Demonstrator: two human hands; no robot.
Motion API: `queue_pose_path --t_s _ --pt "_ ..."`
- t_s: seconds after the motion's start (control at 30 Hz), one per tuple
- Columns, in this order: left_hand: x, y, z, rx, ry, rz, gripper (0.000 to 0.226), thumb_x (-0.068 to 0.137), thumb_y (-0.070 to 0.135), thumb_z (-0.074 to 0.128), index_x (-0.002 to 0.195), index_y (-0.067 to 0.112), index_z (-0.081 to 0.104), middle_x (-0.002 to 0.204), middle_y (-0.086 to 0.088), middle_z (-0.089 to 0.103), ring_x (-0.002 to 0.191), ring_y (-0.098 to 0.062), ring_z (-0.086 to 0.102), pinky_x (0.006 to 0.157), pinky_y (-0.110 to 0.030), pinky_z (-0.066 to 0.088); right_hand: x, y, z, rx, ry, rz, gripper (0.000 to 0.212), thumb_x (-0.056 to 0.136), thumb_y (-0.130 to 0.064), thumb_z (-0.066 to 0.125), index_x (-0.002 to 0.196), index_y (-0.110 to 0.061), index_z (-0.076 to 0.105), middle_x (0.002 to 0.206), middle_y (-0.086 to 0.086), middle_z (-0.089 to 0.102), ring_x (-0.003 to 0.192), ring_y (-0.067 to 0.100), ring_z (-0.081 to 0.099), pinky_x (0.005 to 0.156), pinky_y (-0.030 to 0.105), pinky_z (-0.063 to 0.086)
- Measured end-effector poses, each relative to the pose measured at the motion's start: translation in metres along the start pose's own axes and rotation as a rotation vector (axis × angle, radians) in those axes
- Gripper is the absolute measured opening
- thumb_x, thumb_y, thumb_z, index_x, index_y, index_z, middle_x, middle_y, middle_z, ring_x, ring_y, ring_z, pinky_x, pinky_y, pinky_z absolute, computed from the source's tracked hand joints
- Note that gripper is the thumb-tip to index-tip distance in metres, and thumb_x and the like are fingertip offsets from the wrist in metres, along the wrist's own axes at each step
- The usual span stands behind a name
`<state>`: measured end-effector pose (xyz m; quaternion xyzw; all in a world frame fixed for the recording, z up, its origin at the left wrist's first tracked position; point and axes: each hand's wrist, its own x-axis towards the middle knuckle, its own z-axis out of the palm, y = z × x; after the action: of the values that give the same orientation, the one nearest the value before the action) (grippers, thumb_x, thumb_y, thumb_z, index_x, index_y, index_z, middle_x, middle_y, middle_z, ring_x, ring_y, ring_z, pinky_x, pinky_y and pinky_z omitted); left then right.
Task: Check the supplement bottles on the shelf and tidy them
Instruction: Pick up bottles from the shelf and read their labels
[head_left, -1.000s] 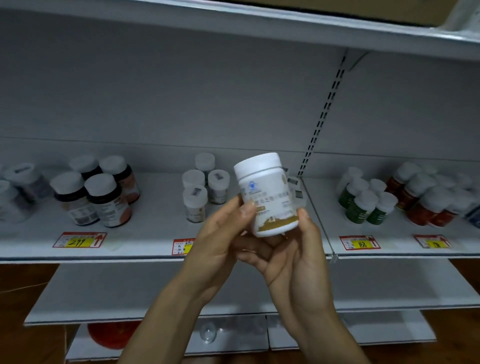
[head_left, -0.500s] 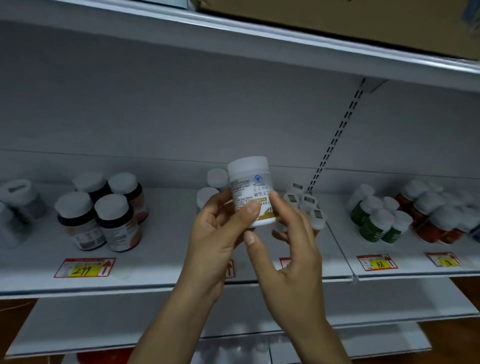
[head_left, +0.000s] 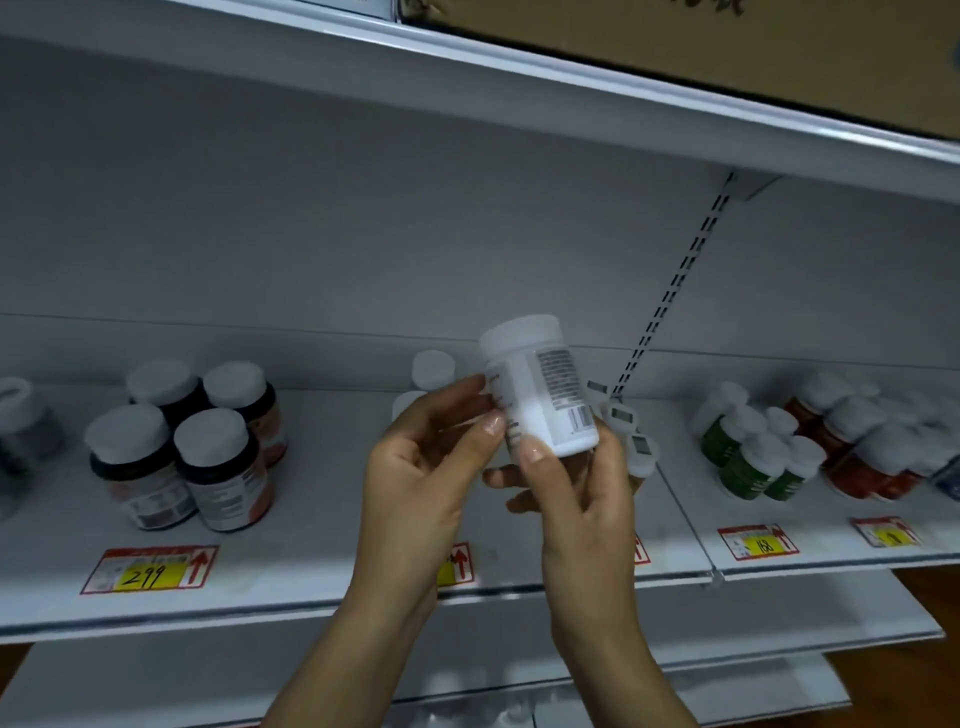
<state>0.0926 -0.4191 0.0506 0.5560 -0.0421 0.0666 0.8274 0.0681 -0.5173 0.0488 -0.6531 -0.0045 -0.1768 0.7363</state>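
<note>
bottle: white supplement bottle (head_left: 540, 384), held in the air in front of the middle shelf (head_left: 322, 519), not resting on it
axis: near upright, white cap toward 11 o'clock, base toward 5 o'clock
face to camera: barcode and a block of fine print, text too blurred to read
look: plain white plastic body, wide screw cap on, no damage visible
left hand (head_left: 421, 467): at the bottle's 9 o'clock, thumb and fingertips pinching the side wall
right hand (head_left: 576, 499): at the bottle's 6 o'clock, thumb on the lower front, fingers curled behind and under the base, grasping it
load: judging by position, the right hand carries the weight and the left steadies or turns it
nearer to shelf slot: right hand, since it sits under the base
matching stock: small white-capped bottles (head_left: 432, 369) at the bottle's 9 o'clock, more small ones (head_left: 623, 415) at its 4 o'clock, both behind the hands
likely slot: between those two groups, straight behind the bottle at 12 o'clock; probably free, but the hands hide that part of the shelf
next move needs: level the axis upright, push forward, set the base down without knocking the small ones at 4 o'clock
neighbours: dark bottles (head_left: 192, 441) well apart at 9 o'clock, green bottles (head_left: 748, 457) at 3 o'clock past the shelf divider
step: label check in progress, bottle not yet put back
</note>
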Motion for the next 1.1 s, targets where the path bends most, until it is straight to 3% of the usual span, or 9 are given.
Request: queue_pose_path --t_s 0.07,0.13,0.27,0.43,0.53,0.63,0.8,0.93,1.1 --pt "0.003 -0.004 -0.001 -0.024 -0.043 -0.083 0.044 0.074 0.027 0.078 0.115 0.018 0.067 0.103 0.000 0.073 0.095 -0.015 0.069 0.076 -0.028 0.053 0.002 -0.003 -0.004 0.065 -0.057 0.058 0.047 0.071 -0.047 0.063 0.110 -0.022 0.059 0.087 0.002 0.071 0.067 0.020 0.066 0.057 0.025 0.049" --pt "0.004 -0.007 -0.001 -0.060 -0.145 -0.139 0.045 0.074 0.035 0.078 0.113 0.014 0.069 0.090 -0.002 0.072 0.071 -0.015 0.065 0.065 -0.032 0.050 0.004 -0.004 -0.005 0.158 -0.101 0.125 0.045 0.072 -0.050 0.059 0.105 -0.020 0.063 0.078 0.006 0.069 0.059 0.019 0.061 0.053 0.025 0.046" --pt "0.000 -0.010 0.005 -0.102 -0.216 -0.150 0.039 0.068 0.040 0.078 0.096 0.014 0.073 0.081 -0.011 0.071 0.045 -0.017 0.052 0.041 -0.026 0.043 0.004 -0.006 -0.002 0.360 -0.157 0.258 0.037 0.082 -0.046 0.044 0.077 -0.024 0.073 0.067 0.006 0.064 0.042 0.014 0.046 0.039 0.024 0.037" --pt "-0.001 -0.004 0.005 -0.109 -0.219 -0.146 0.031 0.074 0.023 0.069 0.100 0.008 0.070 0.056 0.000 0.064 0.041 -0.006 0.057 0.043 -0.014 0.046 0.005 -0.007 -0.005 0.699 -0.245 0.469 0.054 0.088 -0.055 0.038 0.095 -0.013 0.071 0.056 0.007 0.049 0.034 0.012 0.038 0.034 0.018 0.022" --pt "0.001 -0.003 0.002 -0.127 -0.250 -0.139 0.031 0.069 0.027 0.076 0.098 0.014 0.072 0.070 -0.004 0.072 0.061 -0.010 0.069 0.057 -0.017 0.053 0.005 -0.002 -0.008 0.848 -0.379 0.616 0.066 0.087 -0.064 0.033 0.098 -0.007 0.065 0.046 0.005 0.045 0.027 0.012 0.034 0.039 0.021 0.013" --pt "0.004 -0.002 0.000 -0.099 -0.172 -0.078 0.037 0.068 0.019 0.079 0.102 0.013 0.068 0.095 -0.009 0.075 0.086 -0.020 0.072 0.069 -0.021 0.054 0.009 0.003 -0.008 0.576 -0.376 0.663 0.070 0.091 -0.066 0.026 0.082 -0.013 0.072 0.045 0.005 0.046 0.030 0.012 0.036 0.039 0.022 0.016" --pt "0.005 -0.009 -0.011 0.289 0.000 0.203 0.053 0.064 0.036 0.083 0.111 0.024 0.061 0.108 0.010 0.070 0.102 -0.008 0.066 0.085 -0.021 0.052 0.013 0.013 -0.021 -0.083 -0.046 0.244 0.042 0.077 -0.056 0.066 0.102 -0.023 0.065 0.083 -0.001 0.069 0.074 0.014 0.064 0.056 0.024 0.048" --pt "0.002 -0.017 -0.010 0.408 0.091 0.295 0.061 0.062 0.025 0.087 0.114 0.031 0.057 0.113 0.020 0.065 0.111 -0.002 0.059 0.093 -0.019 0.047 0.011 0.012 -0.022 -0.259 -0.126 -0.142 0.065 0.073 -0.048 0.068 0.133 -0.036 0.045 0.126 -0.020 0.058 0.120 0.006 0.055 0.090 0.021 0.049" --pt "0.004 -0.024 -0.008 0.531 0.066 0.366 0.062 0.069 0.021 0.083 0.125 0.026 0.057 0.122 0.019 0.062 0.117 0.000 0.056 0.094 -0.023 0.048 0.016 0.013 -0.015 -0.274 -0.118 -0.244 0.060 0.074 -0.026 0.078 0.127 -0.032 0.050 0.121 -0.019 0.060 0.119 0.010 0.056 0.096 0.027 0.048"
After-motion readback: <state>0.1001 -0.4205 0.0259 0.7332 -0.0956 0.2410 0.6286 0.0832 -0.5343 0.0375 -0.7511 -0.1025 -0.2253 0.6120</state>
